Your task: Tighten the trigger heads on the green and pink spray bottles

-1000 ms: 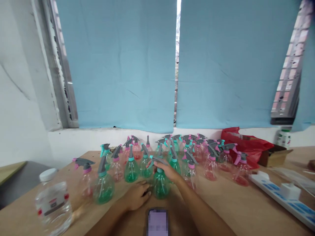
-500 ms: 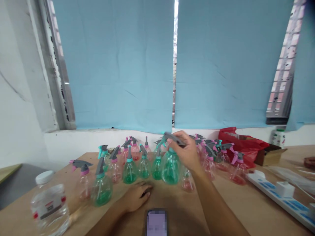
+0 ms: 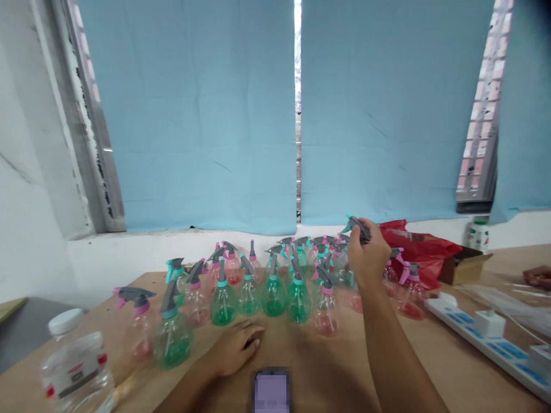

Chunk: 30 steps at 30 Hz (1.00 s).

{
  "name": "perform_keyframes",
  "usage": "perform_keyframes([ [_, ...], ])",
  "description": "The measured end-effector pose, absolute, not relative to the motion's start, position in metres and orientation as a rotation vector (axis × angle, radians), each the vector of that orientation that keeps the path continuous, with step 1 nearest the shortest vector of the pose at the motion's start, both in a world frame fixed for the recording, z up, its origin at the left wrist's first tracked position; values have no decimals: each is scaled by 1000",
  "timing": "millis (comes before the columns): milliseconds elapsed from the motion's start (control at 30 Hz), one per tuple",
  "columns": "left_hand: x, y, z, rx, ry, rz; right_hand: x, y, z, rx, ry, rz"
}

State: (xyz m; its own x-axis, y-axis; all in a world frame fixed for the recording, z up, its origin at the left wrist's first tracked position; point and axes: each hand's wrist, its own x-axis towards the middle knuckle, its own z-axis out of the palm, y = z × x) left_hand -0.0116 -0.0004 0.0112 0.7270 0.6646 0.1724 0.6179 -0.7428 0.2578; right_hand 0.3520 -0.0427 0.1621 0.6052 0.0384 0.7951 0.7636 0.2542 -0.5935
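My right hand (image 3: 371, 252) is closed around the grey head of a spray bottle (image 3: 358, 227) with a teal nozzle, among the bottles at the right rear. Most of that bottle's body is hidden behind my hand and forearm. My left hand (image 3: 238, 347) lies on the table with its fingers loosely bent and thumb apart, holding nothing. Just beyond it stand green spray bottles (image 3: 224, 304), one of them a green spray bottle (image 3: 298, 299) at the right of the row. Beside that one is a pink-collared spray bottle (image 3: 326, 314) with reddish liquid.
A clear water bottle (image 3: 77, 364) stands at the front left, and a phone (image 3: 272, 393) lies near the front edge. On the right are a power strip (image 3: 486, 344), a red plastic bag (image 3: 419, 255) and a cardboard box (image 3: 467, 265). Another person's hand (image 3: 538, 276) shows at the far right.
My right hand has let go of the green spray bottle, which now stands in the front row. It has moved right and gripped another spray bottle's head. My left hand stays in place.
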Motion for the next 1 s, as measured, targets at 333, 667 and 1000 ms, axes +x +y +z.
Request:
perform_keyframes([
  [333,-11,-1,10,2750,1051,362,370,-41,154,-1959,-1072,-241],
  [667,-11,-1,11,2762,1036,370,395,-19,125,-2168,-1307,-71],
  [1000,-10,-3,12,2743,1047,369,399,-16,121,-2133,-1348,12],
])
